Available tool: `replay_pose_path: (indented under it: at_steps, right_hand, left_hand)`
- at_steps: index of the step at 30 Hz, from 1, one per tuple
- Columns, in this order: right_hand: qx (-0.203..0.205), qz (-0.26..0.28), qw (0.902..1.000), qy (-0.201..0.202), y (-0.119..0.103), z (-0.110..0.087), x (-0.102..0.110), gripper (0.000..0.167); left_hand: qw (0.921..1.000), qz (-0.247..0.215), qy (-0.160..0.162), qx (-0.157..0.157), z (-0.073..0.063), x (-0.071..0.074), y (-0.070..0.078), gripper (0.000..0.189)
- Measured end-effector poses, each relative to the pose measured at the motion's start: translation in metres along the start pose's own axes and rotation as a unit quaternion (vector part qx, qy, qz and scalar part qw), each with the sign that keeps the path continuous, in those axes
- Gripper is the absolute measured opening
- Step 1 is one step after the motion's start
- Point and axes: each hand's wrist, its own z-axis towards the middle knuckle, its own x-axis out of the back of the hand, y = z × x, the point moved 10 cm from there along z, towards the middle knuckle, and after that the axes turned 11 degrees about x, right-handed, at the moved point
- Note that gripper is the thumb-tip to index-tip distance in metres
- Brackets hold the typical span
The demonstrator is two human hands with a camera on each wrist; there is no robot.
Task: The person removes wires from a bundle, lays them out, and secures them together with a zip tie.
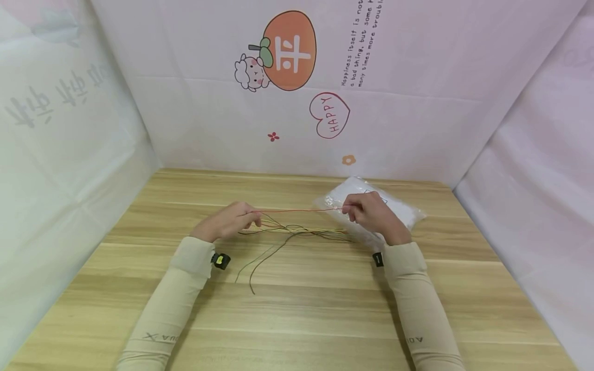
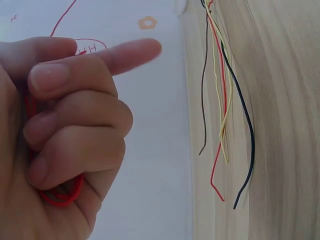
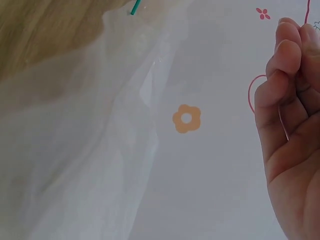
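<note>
A thin red wire [image 1: 301, 210] runs nearly straight between my two hands, above the table. My left hand [image 1: 228, 220] grips its left part. In the left wrist view, a loop of red wire [image 2: 62, 200] shows in the palm under the curled fingers, while the index finger points outward. With thumb and fingertips, my right hand [image 1: 371, 212] pinches the other part. Just nearer to me lies a loose bundle of yellow, red, black and green wires [image 1: 301, 231]. A dark wire [image 1: 262, 263] and a green wire [image 1: 248, 266] curve out of it toward the front.
A clear plastic bag with white contents [image 1: 355, 189] lies under and behind my right hand, at the bundle's right end. The wood-grain table [image 1: 287, 330] is bordered by printed white cloth [image 1: 199, 123] at the back and both sides.
</note>
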Motion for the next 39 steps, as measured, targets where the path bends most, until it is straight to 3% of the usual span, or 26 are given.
replay_pose_path:
  at_steps: [8, 17, 21, 29, 39]
  right_hand:
    - [-0.004, 0.016, 0.9997, -0.019, 0.0, 0.001, -0.004, 0.024]
    - [-0.013, 0.022, 0.9992, -0.031, 0.001, -0.001, -0.007, 0.022]
    - [-0.015, 0.026, 0.9989, -0.036, 0.001, -0.001, -0.008, 0.02]
    - [-0.015, 0.04, 0.9985, -0.035, 0.002, -0.002, -0.008, 0.019]
    - [-0.028, 0.036, 0.9983, -0.036, 0.009, -0.004, -0.007, 0.017]
  left_hand:
    - [0.9986, 0.033, 0.041, 0.006, -0.002, 0.008, -0.004, 0.044]
    - [0.995, 0.081, 0.053, -0.023, -0.004, 0.009, -0.002, 0.037]
    - [0.9942, 0.088, 0.058, -0.022, -0.005, 0.01, -0.003, 0.041]
    - [0.9939, 0.087, 0.059, -0.032, -0.006, 0.012, -0.001, 0.034]
    - [0.9951, 0.091, 0.028, -0.027, -0.003, 0.005, -0.003, 0.039]
